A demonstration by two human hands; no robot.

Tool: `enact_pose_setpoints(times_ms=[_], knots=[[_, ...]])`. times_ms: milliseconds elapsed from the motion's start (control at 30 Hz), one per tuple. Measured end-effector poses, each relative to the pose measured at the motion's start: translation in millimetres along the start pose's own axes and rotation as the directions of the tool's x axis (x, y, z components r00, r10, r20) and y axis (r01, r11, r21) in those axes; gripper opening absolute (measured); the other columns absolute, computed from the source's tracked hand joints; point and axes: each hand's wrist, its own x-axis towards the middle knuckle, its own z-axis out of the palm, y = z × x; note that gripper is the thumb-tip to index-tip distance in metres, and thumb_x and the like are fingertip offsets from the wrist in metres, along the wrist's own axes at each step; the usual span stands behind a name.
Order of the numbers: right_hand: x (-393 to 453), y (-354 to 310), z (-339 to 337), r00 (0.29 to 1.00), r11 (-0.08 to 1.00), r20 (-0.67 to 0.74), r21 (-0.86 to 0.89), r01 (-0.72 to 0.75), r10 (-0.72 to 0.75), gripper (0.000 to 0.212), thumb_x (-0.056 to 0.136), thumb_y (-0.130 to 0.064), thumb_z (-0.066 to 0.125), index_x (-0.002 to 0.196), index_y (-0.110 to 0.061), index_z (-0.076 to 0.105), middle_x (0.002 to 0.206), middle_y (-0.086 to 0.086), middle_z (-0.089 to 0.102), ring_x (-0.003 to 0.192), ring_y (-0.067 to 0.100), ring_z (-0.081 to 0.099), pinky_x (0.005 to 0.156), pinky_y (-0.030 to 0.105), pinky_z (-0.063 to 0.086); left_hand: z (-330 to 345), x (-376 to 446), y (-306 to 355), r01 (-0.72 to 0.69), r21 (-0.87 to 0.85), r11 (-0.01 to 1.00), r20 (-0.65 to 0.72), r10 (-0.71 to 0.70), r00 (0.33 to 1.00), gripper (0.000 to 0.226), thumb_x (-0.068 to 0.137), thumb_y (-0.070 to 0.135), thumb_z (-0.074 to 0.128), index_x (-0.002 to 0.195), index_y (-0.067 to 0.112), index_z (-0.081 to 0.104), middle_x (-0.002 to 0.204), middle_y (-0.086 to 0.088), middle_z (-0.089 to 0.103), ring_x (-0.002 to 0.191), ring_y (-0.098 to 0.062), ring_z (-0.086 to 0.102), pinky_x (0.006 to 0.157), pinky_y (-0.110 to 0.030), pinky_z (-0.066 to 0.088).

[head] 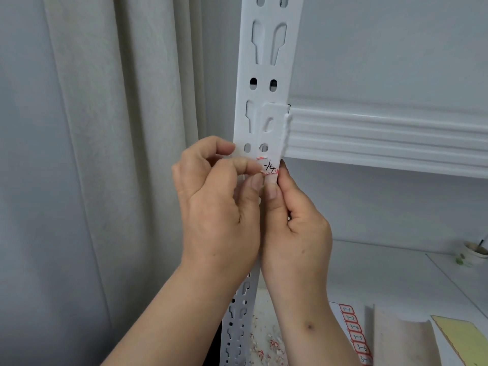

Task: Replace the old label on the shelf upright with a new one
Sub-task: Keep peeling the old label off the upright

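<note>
1. The old label point(268, 167) sits on the front of the white shelf upright point(266, 75), just below where the shelf beam point(383, 136) joins it. It is white with a red border, torn ragged at its left edge, and the handwritten "-14" shows.
2. The left hand point(219, 204) is raised with fingers curled; its thumb and forefinger pinch the torn left edge of the label.
3. The right hand point(295, 223) grips the upright from the right, its thumb pressed flat just beneath the label.
4. Two hands, one label on the upright.
5. On the lower shelf point(396, 273), a sheet of new labels point(355, 331) shows six red-bordered tags, "3-1" downward.
6. Red and white paper scraps point(266, 344) lie scattered beside the upright's foot.
7. A small cup point(474, 253) stands far right.
</note>
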Motion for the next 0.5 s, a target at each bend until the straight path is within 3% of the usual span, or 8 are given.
enact_pose_setpoints(times_ms=[100,233,500], knots=[[0,0,0,1.000,1.000,0.008,0.009,-0.001,0.001,0.042,0.092,-0.046,0.045,0.130,-0.034,0.057,0.122,-0.017,0.065,0.111,-0.006,0.059,0.095,0.028,0.051,0,6,1,0.003,-0.026,1.000,-0.008,-0.004,1.000,0.014,0.087,0.016,0.068,0.100,0.014,0.068,0.115,0.017,0.037,0.114,-0.012,0.044,0.100,-0.015,0.033],[0,1,0,1.000,1.000,0.009,0.019,0.003,-0.003,0.041,0.093,-0.045,0.045,0.130,-0.034,0.057,0.121,-0.017,0.065,0.110,-0.007,0.059,0.094,0.027,0.051,4,13,3,0.004,-0.022,1.000,-0.025,-0.005,1.000,0.010,0.085,0.011,0.070,0.095,0.012,0.067,0.110,0.007,0.042,0.108,-0.014,0.046,0.094,-0.006,0.032],[0,1,0,1.000,1.000,0.008,0.016,0.007,-0.007,0.042,0.091,-0.046,0.045,0.131,-0.035,0.055,0.122,-0.018,0.065,0.110,-0.007,0.058,0.094,0.027,0.051,8,17,0,-0.133,0.076,0.988,-0.105,0.141,0.984,0.004,0.082,0.002,0.072,0.081,0.006,0.070,0.106,0.002,0.042,0.100,-0.010,0.039,0.092,-0.008,0.030]])
